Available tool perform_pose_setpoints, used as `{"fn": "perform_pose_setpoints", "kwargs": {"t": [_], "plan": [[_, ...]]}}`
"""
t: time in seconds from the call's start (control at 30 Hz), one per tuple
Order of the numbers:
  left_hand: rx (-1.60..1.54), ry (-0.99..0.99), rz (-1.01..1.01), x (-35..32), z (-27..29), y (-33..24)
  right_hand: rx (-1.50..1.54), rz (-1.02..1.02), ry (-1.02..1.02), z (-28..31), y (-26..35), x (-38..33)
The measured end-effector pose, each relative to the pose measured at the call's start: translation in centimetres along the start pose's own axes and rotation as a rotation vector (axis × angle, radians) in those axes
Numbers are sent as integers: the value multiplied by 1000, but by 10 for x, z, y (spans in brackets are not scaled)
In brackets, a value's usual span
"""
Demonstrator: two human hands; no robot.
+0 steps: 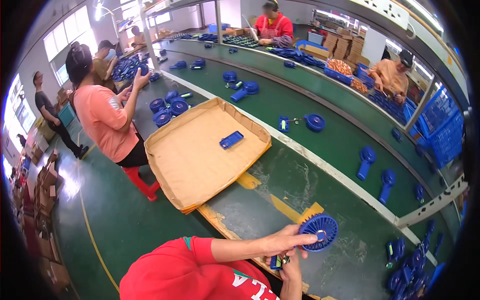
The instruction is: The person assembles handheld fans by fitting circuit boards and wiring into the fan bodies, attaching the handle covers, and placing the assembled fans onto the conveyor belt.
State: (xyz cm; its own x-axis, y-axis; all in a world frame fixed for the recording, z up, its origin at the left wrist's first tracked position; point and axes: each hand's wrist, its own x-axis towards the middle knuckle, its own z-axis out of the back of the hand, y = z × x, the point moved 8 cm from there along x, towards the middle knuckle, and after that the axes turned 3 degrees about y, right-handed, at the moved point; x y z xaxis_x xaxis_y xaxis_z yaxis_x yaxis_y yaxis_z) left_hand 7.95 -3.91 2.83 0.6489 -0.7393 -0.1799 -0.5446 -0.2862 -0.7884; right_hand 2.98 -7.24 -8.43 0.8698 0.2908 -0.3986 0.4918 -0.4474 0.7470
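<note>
A blue round fan head [327,239] with a ribbed cage is held over the bench by my left hand [284,243], whose thumb presses near the small disc at its centre. Just below, my right hand [291,272] is closed at a blue handle part [276,262] with a green piece and small metal bits showing. My left hand partly covers this part and the right fingers. To the left, a cardboard tray [195,160] holds one blue handle shell [231,140], well apart from both hands.
A green conveyor belt [345,155] carries scattered blue fans beyond the bench. Several fan pieces [410,265] are heaped at lower right. Fan heads [170,107] sit behind the tray. A person in a pink shirt [102,110] works at left; others work across the belt.
</note>
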Motion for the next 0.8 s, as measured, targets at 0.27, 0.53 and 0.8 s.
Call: {"fn": "perform_pose_setpoints", "kwargs": {"t": [0.27, 0.53, 0.8], "plan": [[216, -178, 83, 2, 27, 13, 72, -13, 25, -5, 3, -11], [182, -245, -181, 15, 20, 3, 88, 124, -109, 13, 14, -20], [70, -230, -85, 14, 26, 30, 110, 214, -52, 4, 26, -28]]}}
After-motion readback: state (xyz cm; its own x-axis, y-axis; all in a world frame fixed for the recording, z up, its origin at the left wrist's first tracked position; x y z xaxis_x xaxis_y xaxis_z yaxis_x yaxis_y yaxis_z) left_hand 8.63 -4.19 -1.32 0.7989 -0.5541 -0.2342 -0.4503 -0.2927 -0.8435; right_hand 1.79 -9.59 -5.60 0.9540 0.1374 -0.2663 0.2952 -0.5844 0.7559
